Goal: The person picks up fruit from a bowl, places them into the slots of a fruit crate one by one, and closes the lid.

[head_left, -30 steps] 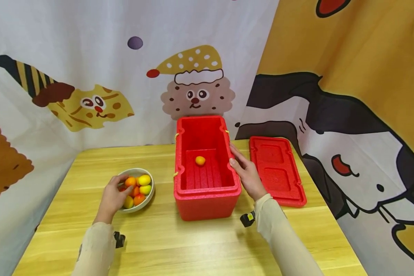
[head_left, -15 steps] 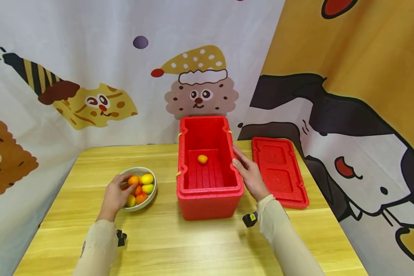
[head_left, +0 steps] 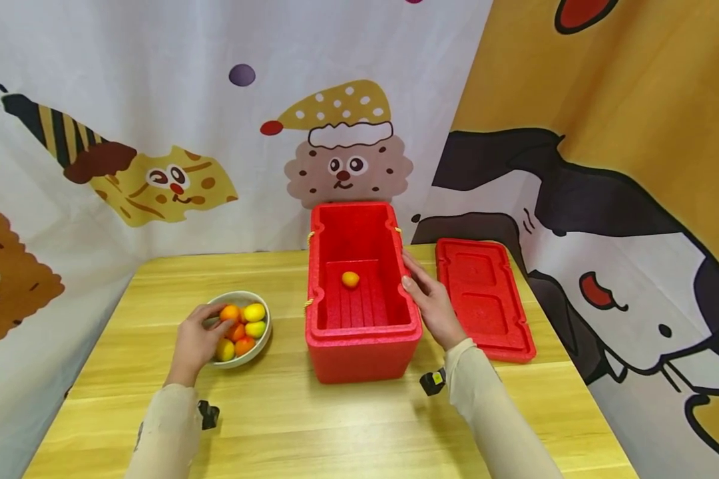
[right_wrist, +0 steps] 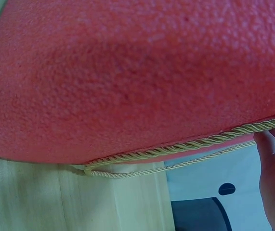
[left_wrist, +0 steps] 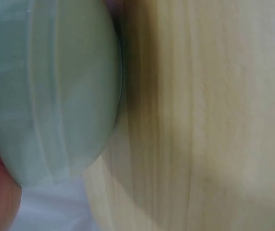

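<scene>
My left hand (head_left: 196, 338) reaches into a pale bowl (head_left: 267, 336), its fingers and thumb bent down among small orange, red and yellow fruits (head_left: 243, 345). I cannot tell whether the fingers grip a fruit, as their tips are partly hidden. In the left wrist view the bowl's outer wall (left_wrist: 79, 96) fills the left side. My right hand (head_left: 434, 309) rests against the right side of a lidless red foam box (head_left: 359, 362), thumb at the rim and fingers extended along the wall. One orange fruit (head_left: 350, 279) lies on the box floor. In the right wrist view the fingers touch near a gold rope (right_wrist: 195, 144).
A red lid (head_left: 485, 299) lies flat on the wooden table (head_left: 335, 426), right of the box. Behind stands a curtain (head_left: 174, 100) printed with cartoon figures. A small black device (head_left: 433, 382) sits at the right wrist and another (head_left: 208, 414) at the left.
The view shifts slightly with the head. The left hand stays in the bowl with only slight finger movement, and the right hand keeps its place against the box.
</scene>
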`<state>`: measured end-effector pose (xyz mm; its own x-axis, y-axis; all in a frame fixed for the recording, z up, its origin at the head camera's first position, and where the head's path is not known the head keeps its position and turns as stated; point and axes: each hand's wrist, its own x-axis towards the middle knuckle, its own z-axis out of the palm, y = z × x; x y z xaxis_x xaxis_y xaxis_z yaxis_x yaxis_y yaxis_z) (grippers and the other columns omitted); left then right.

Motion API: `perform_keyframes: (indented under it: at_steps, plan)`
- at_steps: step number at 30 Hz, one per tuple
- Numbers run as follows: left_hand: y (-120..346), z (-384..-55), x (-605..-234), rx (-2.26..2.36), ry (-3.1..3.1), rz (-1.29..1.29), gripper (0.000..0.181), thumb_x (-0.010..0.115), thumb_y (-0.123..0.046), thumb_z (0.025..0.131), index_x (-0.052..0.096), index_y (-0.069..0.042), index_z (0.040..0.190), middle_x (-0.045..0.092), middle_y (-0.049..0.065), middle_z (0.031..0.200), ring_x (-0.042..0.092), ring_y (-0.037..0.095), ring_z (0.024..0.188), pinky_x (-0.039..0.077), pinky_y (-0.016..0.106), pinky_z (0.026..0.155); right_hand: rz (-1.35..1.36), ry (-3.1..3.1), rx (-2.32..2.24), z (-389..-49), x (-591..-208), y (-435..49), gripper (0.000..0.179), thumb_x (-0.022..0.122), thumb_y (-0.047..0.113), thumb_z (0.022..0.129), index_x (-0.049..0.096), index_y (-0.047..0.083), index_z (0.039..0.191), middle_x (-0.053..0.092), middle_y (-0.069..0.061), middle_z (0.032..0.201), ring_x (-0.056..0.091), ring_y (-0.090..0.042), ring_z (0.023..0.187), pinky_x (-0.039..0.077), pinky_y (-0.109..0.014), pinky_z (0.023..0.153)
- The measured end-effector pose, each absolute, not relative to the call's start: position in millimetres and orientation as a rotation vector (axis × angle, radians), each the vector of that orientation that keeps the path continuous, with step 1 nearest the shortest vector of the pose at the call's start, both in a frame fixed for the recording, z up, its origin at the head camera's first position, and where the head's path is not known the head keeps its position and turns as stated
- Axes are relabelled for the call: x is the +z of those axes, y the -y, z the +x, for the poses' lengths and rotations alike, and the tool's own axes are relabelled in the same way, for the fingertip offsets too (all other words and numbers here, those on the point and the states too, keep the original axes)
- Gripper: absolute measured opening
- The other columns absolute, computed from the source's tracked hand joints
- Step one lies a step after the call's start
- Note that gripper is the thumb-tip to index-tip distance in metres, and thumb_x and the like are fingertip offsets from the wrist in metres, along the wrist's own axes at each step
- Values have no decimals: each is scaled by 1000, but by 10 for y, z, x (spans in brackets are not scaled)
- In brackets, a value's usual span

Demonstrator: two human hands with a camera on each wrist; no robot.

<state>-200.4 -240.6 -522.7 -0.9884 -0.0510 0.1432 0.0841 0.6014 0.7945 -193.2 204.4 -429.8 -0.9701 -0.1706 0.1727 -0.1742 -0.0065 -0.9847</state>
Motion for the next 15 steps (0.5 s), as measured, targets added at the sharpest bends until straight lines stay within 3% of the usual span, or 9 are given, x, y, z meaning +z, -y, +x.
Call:
perform_keyframes:
  at_steps: [4, 15]
  plan:
    - [2407, -1986, -5171, -1414, 2595, -19, 37, 73, -4, 89, 63, 8, 122, 57, 21, 117, 58, 37, 110, 44, 5, 80, 389, 2219, 2184, -1914, -4308, -2030, 51, 53, 13, 103, 37, 7, 151, 30, -1, 158, 29, -17, 142, 43, -30, 102]
    - [2263, -2104, -4864, -1472, 2489, -54, 38, 72, -12, 91, 64, 4, 124, 59, 13, 121, 60, 31, 111, 49, 12, 84, 385, 2238, 2136, -1919, -4279, -2038, 51, 53, 13, 103, 38, 5, 150, 30, -3, 158, 28, -18, 143, 45, -30, 101]
